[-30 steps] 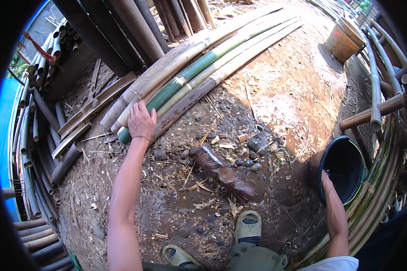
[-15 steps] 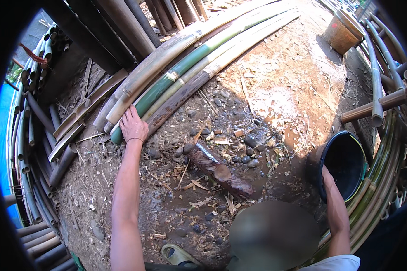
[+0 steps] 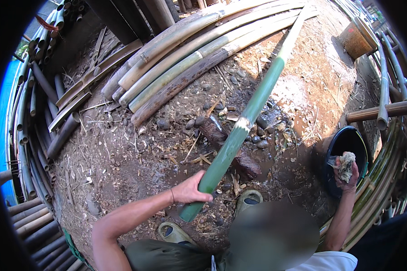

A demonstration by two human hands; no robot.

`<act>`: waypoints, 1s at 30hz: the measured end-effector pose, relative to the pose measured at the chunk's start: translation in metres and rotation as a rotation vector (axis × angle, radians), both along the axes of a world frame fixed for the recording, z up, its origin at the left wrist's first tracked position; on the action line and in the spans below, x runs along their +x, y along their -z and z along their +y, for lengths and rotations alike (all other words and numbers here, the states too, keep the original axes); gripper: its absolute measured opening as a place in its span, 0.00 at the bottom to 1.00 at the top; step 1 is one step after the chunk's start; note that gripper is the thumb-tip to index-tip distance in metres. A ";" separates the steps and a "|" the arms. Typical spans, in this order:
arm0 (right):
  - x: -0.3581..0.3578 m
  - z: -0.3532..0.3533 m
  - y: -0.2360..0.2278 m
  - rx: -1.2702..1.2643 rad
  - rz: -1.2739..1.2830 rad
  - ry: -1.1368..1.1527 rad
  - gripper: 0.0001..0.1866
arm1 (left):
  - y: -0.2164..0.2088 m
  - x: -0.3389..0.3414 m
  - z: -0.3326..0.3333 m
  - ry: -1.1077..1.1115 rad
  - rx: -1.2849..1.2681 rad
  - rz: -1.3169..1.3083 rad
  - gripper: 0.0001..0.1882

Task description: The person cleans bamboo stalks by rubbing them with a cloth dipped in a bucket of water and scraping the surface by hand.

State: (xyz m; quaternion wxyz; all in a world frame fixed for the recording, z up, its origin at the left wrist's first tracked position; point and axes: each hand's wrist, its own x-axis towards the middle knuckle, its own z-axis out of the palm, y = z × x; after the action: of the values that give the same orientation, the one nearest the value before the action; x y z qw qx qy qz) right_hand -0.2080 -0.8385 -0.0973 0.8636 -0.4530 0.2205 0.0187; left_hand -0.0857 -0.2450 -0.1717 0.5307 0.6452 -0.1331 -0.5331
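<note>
My left hand [image 3: 191, 188] is wrapped round the near end of a long green bamboo pole [image 3: 248, 118]. The pole slants up to the far right and crosses above a dark, wet log [image 3: 242, 163] lying on the ground. At the right, my right hand [image 3: 348, 175] grips a wet, whitish fibrous wad [image 3: 344, 166] over the mouth of a black bucket [image 3: 332, 144]. A blurred round patch hides part of the ground in front of my body.
Several pale bamboo poles [image 3: 174, 74] lie side by side at the far left. Stacked bamboo [image 3: 384, 174] lines the right side. Farther off stands a rusty brown bucket [image 3: 355, 39]. Stones and wood chips litter the muddy ground around my green clogs [image 3: 176, 232].
The green pole has left the pile, drawn toward me and right by my left hand. My right hand has come out of the bucket with the wad.
</note>
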 end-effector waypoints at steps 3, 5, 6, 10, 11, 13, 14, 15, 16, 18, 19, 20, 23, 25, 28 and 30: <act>0.023 0.061 -0.008 0.000 -0.126 -0.071 0.29 | 0.025 -0.078 0.008 -0.094 0.146 -0.218 0.48; 0.040 0.109 -0.005 -0.022 -0.023 -0.125 0.31 | 0.014 -0.110 0.008 -0.140 0.420 -0.261 0.43; 0.047 0.143 0.001 -0.115 0.071 -0.069 0.30 | 0.017 -0.114 0.013 -0.152 0.416 -0.321 0.43; 0.084 0.271 0.026 -0.651 0.001 -0.420 0.26 | 0.046 -0.108 0.040 -0.182 0.461 -0.561 0.44; 0.088 0.293 0.043 -0.911 -0.240 -0.588 0.24 | 0.047 -0.097 0.046 -0.148 0.413 -0.544 0.45; 0.086 0.364 0.064 -1.328 -0.750 -0.632 0.28 | 0.046 -0.076 0.059 -0.111 0.326 -0.465 0.46; 0.077 0.400 0.071 -1.279 -0.765 -0.668 0.29 | 0.047 -0.073 0.065 -0.154 0.310 -0.455 0.36; 0.065 0.433 0.086 -1.248 -0.816 -0.632 0.28 | 0.055 -0.072 0.074 -0.211 0.294 -0.439 0.31; 0.056 0.455 0.095 -1.354 -0.868 -0.634 0.25 | 0.064 -0.072 0.081 -0.271 0.270 -0.423 0.26; 0.061 0.458 0.114 -1.427 -0.913 -0.544 0.23 | 0.050 -0.067 0.088 -0.258 0.322 -0.499 0.22; 0.073 0.446 0.122 -1.508 -0.883 -0.427 0.22 | 0.040 -0.058 0.092 -0.243 0.345 -0.493 0.23; 0.086 0.426 0.127 -1.580 -0.842 -0.315 0.22 | 0.024 -0.058 0.096 -0.224 0.371 -0.475 0.24; 0.142 0.331 0.139 -1.781 -0.699 -0.177 0.18 | 0.017 -0.080 0.111 -0.320 0.474 -0.440 0.27; 0.171 0.276 0.138 -1.766 -0.490 -0.108 0.14 | 0.029 -0.091 0.111 -0.588 0.341 -0.337 0.33; 0.161 0.300 0.141 -1.443 -0.421 -0.118 0.10 | 0.057 -0.085 0.107 -0.715 0.175 -0.109 0.39; 0.118 0.396 0.120 -1.571 -0.676 -0.330 0.16 | 0.053 -0.076 0.099 -0.827 0.005 0.475 0.45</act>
State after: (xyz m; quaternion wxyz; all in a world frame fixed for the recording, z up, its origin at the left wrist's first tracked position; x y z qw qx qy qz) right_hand -0.0901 -0.4422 -0.2177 0.3065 -0.9251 -0.1669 -0.1495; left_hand -0.1618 -0.1460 -0.2243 0.7125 0.5058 0.2610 -0.4104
